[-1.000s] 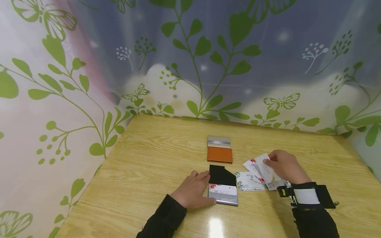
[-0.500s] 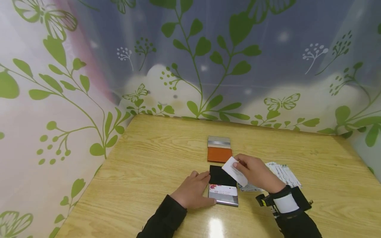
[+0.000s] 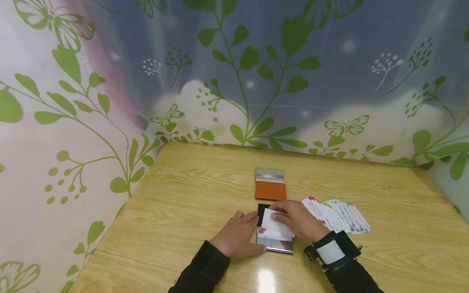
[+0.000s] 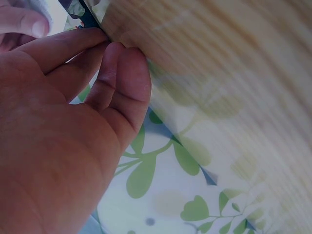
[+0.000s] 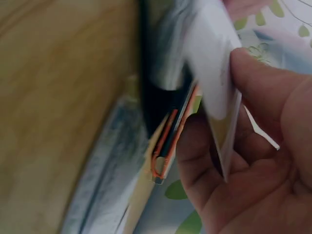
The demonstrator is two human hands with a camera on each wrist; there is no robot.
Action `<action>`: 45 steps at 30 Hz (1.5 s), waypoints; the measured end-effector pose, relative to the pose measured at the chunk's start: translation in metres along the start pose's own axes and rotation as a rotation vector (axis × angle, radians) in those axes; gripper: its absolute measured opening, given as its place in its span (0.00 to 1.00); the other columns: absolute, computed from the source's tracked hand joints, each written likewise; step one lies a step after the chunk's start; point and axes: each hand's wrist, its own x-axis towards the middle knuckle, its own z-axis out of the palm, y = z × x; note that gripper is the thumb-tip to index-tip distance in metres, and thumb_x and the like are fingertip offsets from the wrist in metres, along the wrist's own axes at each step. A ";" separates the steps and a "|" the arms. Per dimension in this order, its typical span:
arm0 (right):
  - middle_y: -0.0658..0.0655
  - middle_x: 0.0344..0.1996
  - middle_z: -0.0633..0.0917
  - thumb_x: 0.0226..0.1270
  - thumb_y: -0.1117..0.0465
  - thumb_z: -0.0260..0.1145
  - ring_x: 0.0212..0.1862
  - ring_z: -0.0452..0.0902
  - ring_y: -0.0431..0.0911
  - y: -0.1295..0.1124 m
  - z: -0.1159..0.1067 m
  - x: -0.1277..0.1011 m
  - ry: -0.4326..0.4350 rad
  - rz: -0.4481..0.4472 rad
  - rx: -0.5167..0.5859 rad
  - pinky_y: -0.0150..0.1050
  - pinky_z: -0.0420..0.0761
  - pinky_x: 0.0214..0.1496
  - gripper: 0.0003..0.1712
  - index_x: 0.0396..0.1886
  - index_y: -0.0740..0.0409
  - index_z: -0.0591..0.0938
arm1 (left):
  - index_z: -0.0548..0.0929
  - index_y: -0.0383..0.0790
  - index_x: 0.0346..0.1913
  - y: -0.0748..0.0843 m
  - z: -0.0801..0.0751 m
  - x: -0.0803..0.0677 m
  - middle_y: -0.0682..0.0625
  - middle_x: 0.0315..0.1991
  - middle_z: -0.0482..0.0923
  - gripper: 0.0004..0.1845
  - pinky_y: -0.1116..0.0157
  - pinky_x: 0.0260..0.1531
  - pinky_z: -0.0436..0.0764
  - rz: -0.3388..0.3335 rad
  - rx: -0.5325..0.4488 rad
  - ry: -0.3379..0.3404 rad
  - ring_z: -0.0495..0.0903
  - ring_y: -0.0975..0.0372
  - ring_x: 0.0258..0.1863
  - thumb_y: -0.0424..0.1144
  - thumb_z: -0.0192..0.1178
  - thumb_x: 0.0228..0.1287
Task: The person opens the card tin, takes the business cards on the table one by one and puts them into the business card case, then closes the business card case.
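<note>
A business card case (image 3: 279, 245) lies unfolded on the table, its metal half nearest me and its black flap (image 3: 261, 207) beyond. White business cards with red flowers show in the metal half. My left hand (image 3: 236, 236) rests at its left side, thumb at the front edge and fingertips beside the flap. In the left wrist view, the left fingers (image 4: 73, 53) reach the case's edge fairly straight. My right hand (image 3: 298, 219) pinches a white business card (image 3: 272, 221) between thumb and fingers, low over the case. The right wrist view shows this card (image 5: 214, 63) edge-on against the palm.
Behind the case lies another unfolded card case (image 3: 270, 190), orange and silver. Fanned business cards (image 3: 349, 217), some with red flowers and some with green leaves, lie on the table (image 3: 198, 187) to the right. A patterned curtain (image 3: 234, 101) borders the table.
My right hand has moved left from the fanned cards, carrying a white business card over the case. The left hand has stayed in place.
</note>
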 end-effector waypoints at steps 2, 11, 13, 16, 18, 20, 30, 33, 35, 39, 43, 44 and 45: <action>0.47 0.42 0.87 0.74 0.61 0.67 0.43 0.79 0.40 0.001 0.002 0.001 -0.013 0.006 -0.003 0.43 0.81 0.47 0.10 0.51 0.55 0.88 | 0.70 0.36 0.76 0.000 0.000 0.000 0.47 0.78 0.65 0.47 0.62 0.63 0.70 0.001 0.000 0.000 0.67 0.57 0.59 0.64 0.65 0.63; 0.42 0.33 0.86 0.71 0.60 0.71 0.35 0.75 0.39 0.000 0.005 0.001 -0.093 0.029 -0.008 0.36 0.76 0.40 0.06 0.44 0.52 0.89 | 0.71 0.36 0.75 -0.001 0.000 0.002 0.47 0.78 0.65 0.46 0.63 0.60 0.70 0.004 -0.001 0.002 0.66 0.59 0.55 0.64 0.65 0.63; 0.42 0.34 0.86 0.70 0.60 0.71 0.36 0.75 0.38 0.000 0.005 0.001 -0.100 0.016 -0.019 0.36 0.77 0.41 0.05 0.43 0.52 0.90 | 0.71 0.36 0.75 -0.001 0.000 0.002 0.47 0.78 0.65 0.46 0.63 0.59 0.71 0.003 0.001 -0.001 0.66 0.59 0.55 0.64 0.65 0.63; 0.43 0.34 0.85 0.70 0.60 0.72 0.36 0.74 0.38 -0.001 0.006 0.000 -0.090 -0.005 -0.041 0.36 0.77 0.41 0.05 0.43 0.52 0.90 | 0.71 0.36 0.75 0.000 0.000 0.001 0.47 0.78 0.65 0.46 0.63 0.59 0.71 0.000 0.002 -0.004 0.67 0.58 0.55 0.64 0.65 0.63; 0.43 0.33 0.84 0.69 0.59 0.72 0.35 0.74 0.38 -0.001 0.006 0.000 -0.073 -0.008 -0.058 0.36 0.77 0.40 0.05 0.42 0.52 0.90 | 0.72 0.36 0.75 0.000 0.000 0.001 0.47 0.77 0.65 0.46 0.62 0.60 0.71 -0.001 0.002 -0.004 0.67 0.58 0.56 0.65 0.65 0.63; 0.42 0.32 0.83 0.69 0.59 0.73 0.35 0.73 0.38 -0.002 0.007 -0.001 -0.057 -0.002 -0.070 0.36 0.76 0.39 0.04 0.41 0.52 0.90 | 0.71 0.36 0.75 0.001 0.000 0.000 0.47 0.77 0.65 0.47 0.61 0.61 0.71 -0.002 0.002 -0.001 0.67 0.57 0.57 0.65 0.65 0.63; 0.42 0.31 0.82 0.68 0.60 0.73 0.35 0.74 0.38 -0.001 0.005 0.002 -0.020 0.025 -0.089 0.38 0.77 0.41 0.03 0.39 0.52 0.88 | 0.71 0.35 0.76 -0.001 0.001 0.001 0.47 0.78 0.65 0.47 0.61 0.62 0.71 0.004 0.009 0.007 0.67 0.56 0.58 0.65 0.64 0.63; 0.43 0.30 0.82 0.68 0.61 0.73 0.34 0.74 0.39 -0.001 0.003 0.003 -0.032 0.048 -0.074 0.38 0.77 0.40 0.03 0.40 0.52 0.89 | 0.71 0.36 0.76 -0.001 0.000 0.001 0.47 0.78 0.65 0.47 0.61 0.62 0.71 0.002 0.006 0.006 0.67 0.56 0.58 0.64 0.65 0.63; 0.42 0.29 0.82 0.68 0.60 0.74 0.33 0.74 0.39 -0.001 0.003 0.003 -0.053 0.059 -0.073 0.38 0.76 0.39 0.02 0.39 0.51 0.89 | 0.71 0.36 0.75 -0.001 0.000 0.001 0.47 0.78 0.65 0.46 0.61 0.62 0.71 0.000 0.003 0.004 0.67 0.56 0.58 0.64 0.65 0.63; 0.41 0.27 0.82 0.67 0.59 0.75 0.32 0.74 0.38 -0.002 0.004 0.003 -0.085 0.067 -0.089 0.37 0.76 0.38 0.03 0.37 0.49 0.88 | 0.71 0.36 0.75 0.001 -0.002 0.000 0.47 0.78 0.65 0.46 0.61 0.62 0.71 -0.003 -0.007 0.001 0.67 0.56 0.59 0.64 0.65 0.63; 0.42 0.27 0.81 0.67 0.60 0.74 0.32 0.73 0.39 -0.003 0.004 0.003 -0.056 0.080 -0.100 0.38 0.76 0.38 0.03 0.37 0.50 0.87 | 0.72 0.35 0.75 0.001 -0.002 -0.001 0.47 0.77 0.65 0.46 0.61 0.61 0.71 0.002 -0.003 0.004 0.67 0.57 0.58 0.64 0.65 0.63; 0.42 0.27 0.81 0.67 0.60 0.74 0.32 0.73 0.39 -0.003 0.004 0.004 -0.046 0.086 -0.099 0.38 0.76 0.38 0.03 0.37 0.50 0.87 | 0.72 0.35 0.75 0.001 -0.002 -0.001 0.47 0.77 0.65 0.46 0.62 0.60 0.71 0.002 0.000 0.004 0.67 0.57 0.57 0.64 0.65 0.63; 0.42 0.27 0.81 0.67 0.60 0.74 0.32 0.73 0.39 -0.003 0.004 0.004 -0.039 0.089 -0.100 0.38 0.76 0.39 0.03 0.37 0.50 0.86 | 0.71 0.35 0.75 0.001 -0.002 -0.001 0.47 0.77 0.65 0.47 0.62 0.60 0.71 0.002 0.003 0.004 0.67 0.57 0.57 0.64 0.65 0.63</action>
